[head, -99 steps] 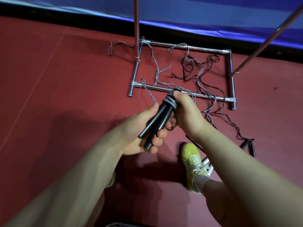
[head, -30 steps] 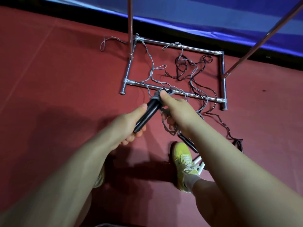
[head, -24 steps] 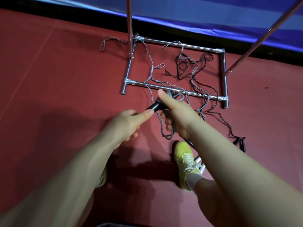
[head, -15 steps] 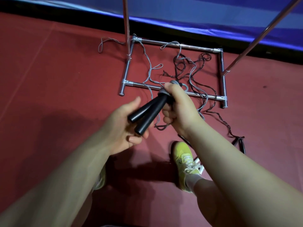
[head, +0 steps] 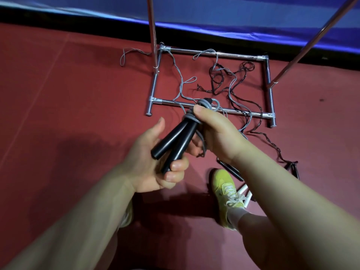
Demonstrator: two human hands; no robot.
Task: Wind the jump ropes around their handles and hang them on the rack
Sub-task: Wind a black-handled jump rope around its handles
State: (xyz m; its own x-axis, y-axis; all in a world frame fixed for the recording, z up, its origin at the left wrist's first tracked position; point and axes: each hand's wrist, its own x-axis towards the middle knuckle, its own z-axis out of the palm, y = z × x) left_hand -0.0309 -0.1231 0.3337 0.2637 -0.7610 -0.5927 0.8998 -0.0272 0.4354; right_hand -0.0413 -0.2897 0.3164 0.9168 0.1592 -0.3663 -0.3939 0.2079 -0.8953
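Two black jump-rope handles (head: 175,139) lie side by side, tilted up to the right. My left hand (head: 153,164) grips their lower ends with fingers curled under them. My right hand (head: 214,133) holds the grey rope (head: 191,117) against their upper ends, where several turns are wound. The loose grey rope (head: 181,80) trails over the base of the metal rack (head: 212,109) on the red floor. A black rope (head: 233,75) lies tangled inside the rack's base.
Black handles (head: 292,168) of the other rope lie on the floor at the right. More handles, black (head: 229,169) and white (head: 244,193), lie by my yellow shoe (head: 226,191). Two rack poles (head: 152,26) rise from the base. A blue mat borders the far edge.
The handles swung from steep to a flatter tilt, and my right hand has laid another turn of grey rope around their upper ends. The left hand shifted its grip lower.
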